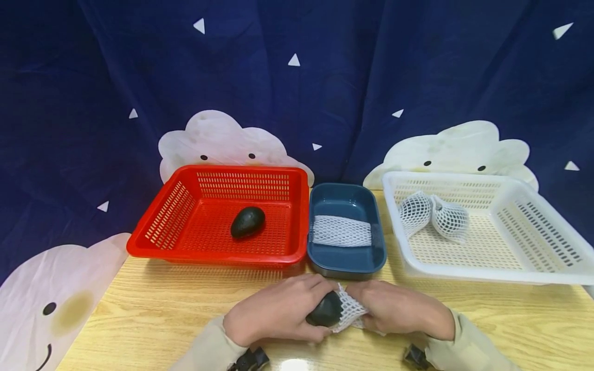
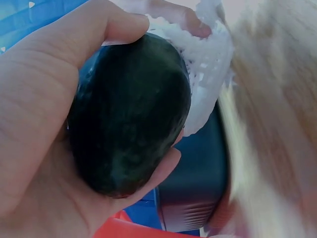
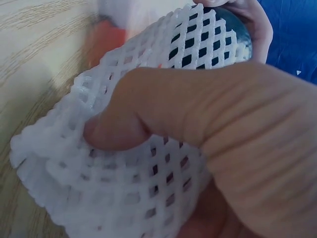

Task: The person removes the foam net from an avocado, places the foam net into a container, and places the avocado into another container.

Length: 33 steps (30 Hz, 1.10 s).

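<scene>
My left hand (image 1: 287, 308) grips a dark green avocado (image 2: 131, 116), thumb on one side and fingers curled round the other. A white foam net sleeve (image 3: 133, 178) covers one end of the avocado, and the rest of the fruit is bare. My right hand (image 1: 394, 308) pinches the loose part of the sleeve, its thumb pressed on the mesh in the right wrist view. Both hands are close over the wooden table, just in front of a dark blue tub (image 1: 347, 265). Inside that tub lies a flat white foam net (image 1: 342, 231).
A red basket (image 1: 223, 253) at the back left holds one bare avocado (image 1: 248, 222). At the back right, a white basket (image 1: 468, 269) contains net-wrapped fruit (image 1: 449, 218) on its left side. A dark blue curtain (image 1: 343, 93) hangs behind.
</scene>
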Each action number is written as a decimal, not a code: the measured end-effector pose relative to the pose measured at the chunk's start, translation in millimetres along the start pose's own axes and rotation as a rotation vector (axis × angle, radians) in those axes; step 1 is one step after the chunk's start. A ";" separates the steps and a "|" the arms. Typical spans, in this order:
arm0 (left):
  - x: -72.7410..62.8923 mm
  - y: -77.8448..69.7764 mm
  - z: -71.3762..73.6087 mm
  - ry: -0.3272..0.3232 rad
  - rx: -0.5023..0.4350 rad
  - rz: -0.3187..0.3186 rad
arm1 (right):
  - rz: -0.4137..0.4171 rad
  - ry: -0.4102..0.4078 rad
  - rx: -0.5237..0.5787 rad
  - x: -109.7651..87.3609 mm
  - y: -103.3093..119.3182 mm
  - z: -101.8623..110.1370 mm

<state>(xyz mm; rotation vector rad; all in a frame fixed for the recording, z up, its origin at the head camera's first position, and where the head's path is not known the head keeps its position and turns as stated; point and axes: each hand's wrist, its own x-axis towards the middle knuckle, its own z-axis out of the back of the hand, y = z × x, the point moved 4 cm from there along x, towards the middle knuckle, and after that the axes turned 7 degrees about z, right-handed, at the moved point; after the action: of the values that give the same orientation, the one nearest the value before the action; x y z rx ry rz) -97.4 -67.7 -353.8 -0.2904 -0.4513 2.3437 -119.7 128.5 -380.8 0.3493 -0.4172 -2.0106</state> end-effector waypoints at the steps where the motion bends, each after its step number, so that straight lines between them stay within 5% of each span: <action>1: -0.6 0.0 1.2 0.002 0.002 0.004 | -0.003 0.002 0.004 0.2 -0.2 -0.3; 16: -8.5 -0.2 15.1 -0.088 0.030 -0.019 | -0.035 0.020 0.027 1.9 -1.0 -1.6; 33: -17.4 -1.0 31.0 -0.087 0.020 0.047 | -0.032 0.013 0.009 2.7 -0.3 -2.8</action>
<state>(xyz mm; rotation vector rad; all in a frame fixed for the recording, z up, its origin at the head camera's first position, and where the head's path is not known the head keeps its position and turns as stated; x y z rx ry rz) -94.6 -86.4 -323.7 -0.1919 -0.4673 2.4122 -120.0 125.8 -383.7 0.3768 -0.4152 -2.0367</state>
